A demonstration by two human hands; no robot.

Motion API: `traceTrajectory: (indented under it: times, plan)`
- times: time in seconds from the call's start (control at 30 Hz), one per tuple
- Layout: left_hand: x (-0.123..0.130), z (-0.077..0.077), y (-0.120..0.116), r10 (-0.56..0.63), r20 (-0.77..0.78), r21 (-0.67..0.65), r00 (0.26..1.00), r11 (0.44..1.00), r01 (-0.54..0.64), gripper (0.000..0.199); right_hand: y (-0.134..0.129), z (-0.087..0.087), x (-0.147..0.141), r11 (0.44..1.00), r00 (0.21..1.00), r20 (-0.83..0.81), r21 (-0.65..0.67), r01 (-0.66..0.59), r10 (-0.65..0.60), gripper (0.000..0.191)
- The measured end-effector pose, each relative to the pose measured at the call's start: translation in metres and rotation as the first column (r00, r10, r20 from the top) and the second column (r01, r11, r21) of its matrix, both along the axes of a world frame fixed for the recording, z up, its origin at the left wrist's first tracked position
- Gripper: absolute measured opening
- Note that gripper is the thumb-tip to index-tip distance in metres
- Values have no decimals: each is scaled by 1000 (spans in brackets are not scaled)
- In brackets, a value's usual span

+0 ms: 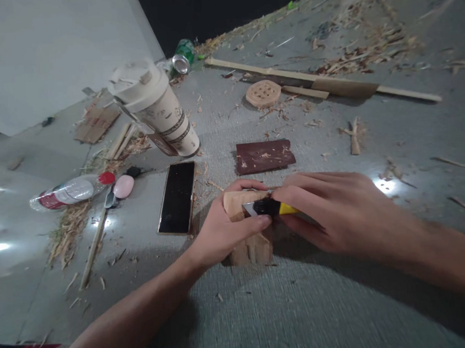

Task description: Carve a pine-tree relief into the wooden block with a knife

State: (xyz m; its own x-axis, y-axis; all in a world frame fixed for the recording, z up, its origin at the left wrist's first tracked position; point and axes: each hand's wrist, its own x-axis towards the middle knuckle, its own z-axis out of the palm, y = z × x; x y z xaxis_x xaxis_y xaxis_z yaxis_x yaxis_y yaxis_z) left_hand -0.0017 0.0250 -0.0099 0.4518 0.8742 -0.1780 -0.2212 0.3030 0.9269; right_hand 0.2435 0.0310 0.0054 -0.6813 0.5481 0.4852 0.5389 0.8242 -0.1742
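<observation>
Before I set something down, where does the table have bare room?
Mostly bare: the near table, between left forearm and right forearm; also between brown piece and forked twig. Crowded: around the bottle, and the far right, with shavings.

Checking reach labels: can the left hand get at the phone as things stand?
Probably yes: nothing large stands between the left hand and the phone, but that hand would first have to release the wood piece.
</observation>
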Motion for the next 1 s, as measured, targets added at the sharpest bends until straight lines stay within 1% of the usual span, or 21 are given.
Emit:
traceTrajectory:
  times: [0.3, 0.5, 0.6, 0.77, 1.0]
  plan:
    - [1, 2, 1, -5, -31, -3, 1000, 1000, 5, 55, -1, 1, 0, 1000, 1000, 8, 16, 3, -3, 15]
    - [2, 2, 1, 19, -63, 26, 998, 1000, -17, 52, -5, 1, 1, 998, 998, 7, 10, 60, -60, 18]
    - [3, 2, 1, 12, -62, 11, 998, 1000, -11, 52, -4, 2, 1, 997, 997, 11, 3, 78, -78, 19]
    - [3, 4, 1, 2, -24, -31, 1000, 1000, -3, 55, -4, 5, 3, 999, 999, 22, -2, 42, -42, 21]
    - [3, 4, 1, 3, -20, -19, 1000, 1000, -4, 55, -3, 6, 2, 1000, 999, 34, 19, 12, -12, 21]
